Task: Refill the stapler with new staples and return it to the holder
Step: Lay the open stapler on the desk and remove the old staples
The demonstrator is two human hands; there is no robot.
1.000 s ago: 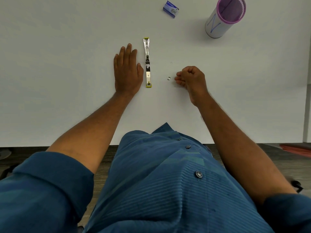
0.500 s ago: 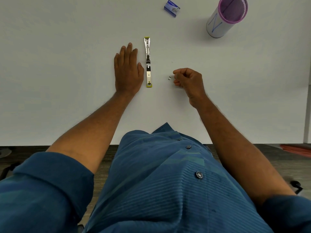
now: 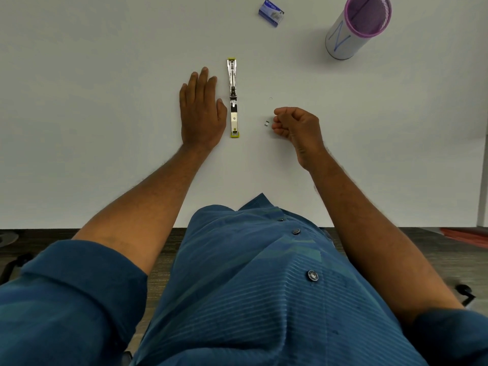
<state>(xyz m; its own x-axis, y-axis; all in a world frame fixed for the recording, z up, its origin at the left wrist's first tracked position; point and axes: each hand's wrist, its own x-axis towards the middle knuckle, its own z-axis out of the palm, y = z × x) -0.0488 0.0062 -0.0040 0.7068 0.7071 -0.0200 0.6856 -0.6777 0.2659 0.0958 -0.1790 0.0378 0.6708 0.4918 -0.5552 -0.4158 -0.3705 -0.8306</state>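
Observation:
A stapler lies unfolded flat on the white table, metal with yellow-green ends. My left hand rests flat, palm down, just left of it, fingers together, not touching it. A small clip of staples lies on the table to the right of the stapler. My right hand sits right beside the clip with its fingers curled in; the fingertips are at the clip, and I cannot tell whether they touch it. The cylindrical holder, white with a purple rim, stands at the far right.
A small blue staple box lies at the far edge, left of the holder. The table's near edge runs in front of my torso, with dark floor below. A tiny loose speck lies above the staples.
My right hand has shifted slightly left toward the staple clip and turned, its fingers curling closer to it. My left hand and the stapler have stayed put.

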